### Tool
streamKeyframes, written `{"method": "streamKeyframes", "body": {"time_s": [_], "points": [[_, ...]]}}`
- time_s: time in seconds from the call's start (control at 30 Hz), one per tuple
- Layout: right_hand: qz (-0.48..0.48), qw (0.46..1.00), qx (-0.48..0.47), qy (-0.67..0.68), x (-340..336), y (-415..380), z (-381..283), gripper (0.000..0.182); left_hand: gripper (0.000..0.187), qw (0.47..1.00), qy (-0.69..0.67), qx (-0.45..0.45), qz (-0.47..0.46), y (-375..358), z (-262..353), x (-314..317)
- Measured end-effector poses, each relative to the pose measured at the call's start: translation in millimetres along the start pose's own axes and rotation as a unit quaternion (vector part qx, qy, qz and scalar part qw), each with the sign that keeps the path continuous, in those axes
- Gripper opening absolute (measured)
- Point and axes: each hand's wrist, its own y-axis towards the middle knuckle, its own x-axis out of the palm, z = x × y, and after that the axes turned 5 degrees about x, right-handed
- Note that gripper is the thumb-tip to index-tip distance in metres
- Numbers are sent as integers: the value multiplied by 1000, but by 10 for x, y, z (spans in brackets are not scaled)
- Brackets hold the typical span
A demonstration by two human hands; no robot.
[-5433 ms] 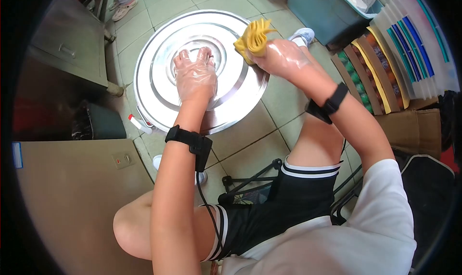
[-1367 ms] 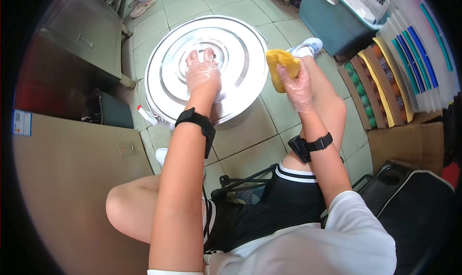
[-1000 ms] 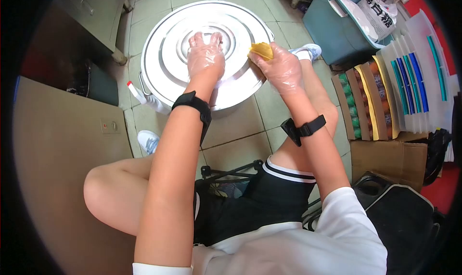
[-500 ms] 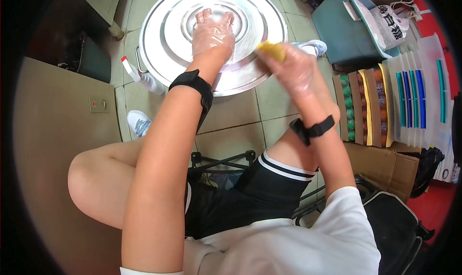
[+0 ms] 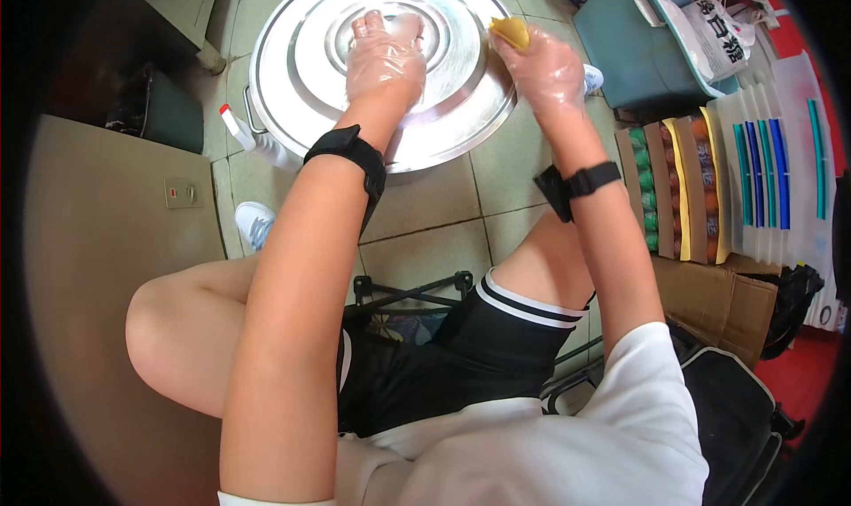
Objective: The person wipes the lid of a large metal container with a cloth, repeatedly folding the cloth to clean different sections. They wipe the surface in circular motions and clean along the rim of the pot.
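Observation:
A large round metal lid with raised rings lies at the top centre, its rim near the floor tiles. My left hand, in a clear plastic glove, rests on the lid's middle with its fingers spread; the thumb is apart from the others. Over the lid's right edge, my right hand, gloved the same way, grips a yellow sponge between thumb and fingers. A looped handle sticks out at the lid's left side.
Left of the lid stands a white spray bottle with a red tip. A blue-green bin holding a white bag is at the upper right, above packed cartons and clear plastic containers. A cabinet flanks my left leg.
My right hand has moved up and slightly right with the yellow sponge, towards the lid's upper right edge. My left hand and the lid have shifted slightly left in view.

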Motion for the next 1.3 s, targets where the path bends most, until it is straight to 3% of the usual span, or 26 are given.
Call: {"method": "streamKeyframes", "body": {"time_s": [0.23,0.37,0.43,0.5,0.6,0.87,1.17,1.3], "points": [[94,982,-138,89,-87,-715,-193,33,29,1000,11,13,4,24,-43,11],[63,975,-164,139,-118,-739,-196,33,26,999,-5,24,-22,29,-73,-41],[26,976,-159,149,-130,-578,-84,35,25,999,-14,27,-26,48,-103,-6],[-87,994,3,68,-200,-381,-30,42,23,999,-16,41,12,44,-135,61],[-83,996,25,-13,-113,0,66,52,24,999,-19,35,0,53,-127,47],[-77,995,32,-53,35,376,-1,51,23,999,-26,46,10,48,-139,62],[-34,999,12,-1,-114,-309,-108,38,22,998,-20,60,7,45,-144,47],[30,995,-73,56,-182,-677,-291,30,24,999,4,50,-3,38,-140,34]]}}
